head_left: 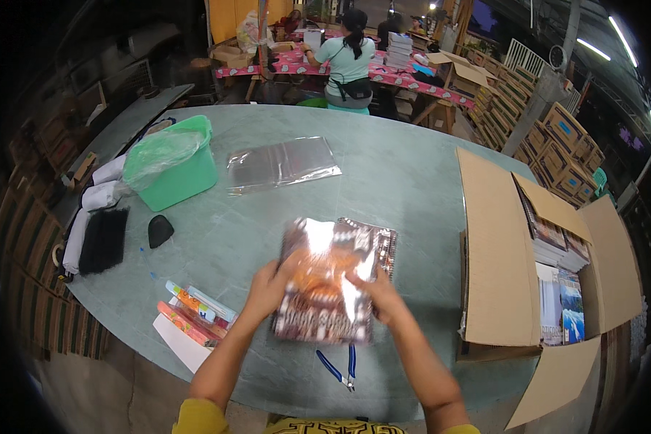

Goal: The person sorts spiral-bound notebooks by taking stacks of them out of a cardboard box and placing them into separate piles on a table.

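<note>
Both my hands grip a glossy spiral-bound notebook point(318, 278) with a brown and orange cover, slightly blurred by motion. My left hand point(266, 289) is closed on its left edge. On the opposite side, my right hand point(377, 295) is closed with the thumb over the cover. Another dark notebook point(385, 244) shows its edge behind the first; whether it is also held or lies on the table, I cannot tell. Just below the notebooks lies a pair of blue-handled cutting pliers point(346, 370), its jaws toward me.
On the grey-green table point(412, 188) are clear plastic bags point(286, 165), a green bin point(173, 170) lined with plastic, a black rounded object point(160, 231) and a carton of pens point(195, 318). An open cardboard box point(499, 253) holds notebooks at right. A person point(351, 65) stands beyond.
</note>
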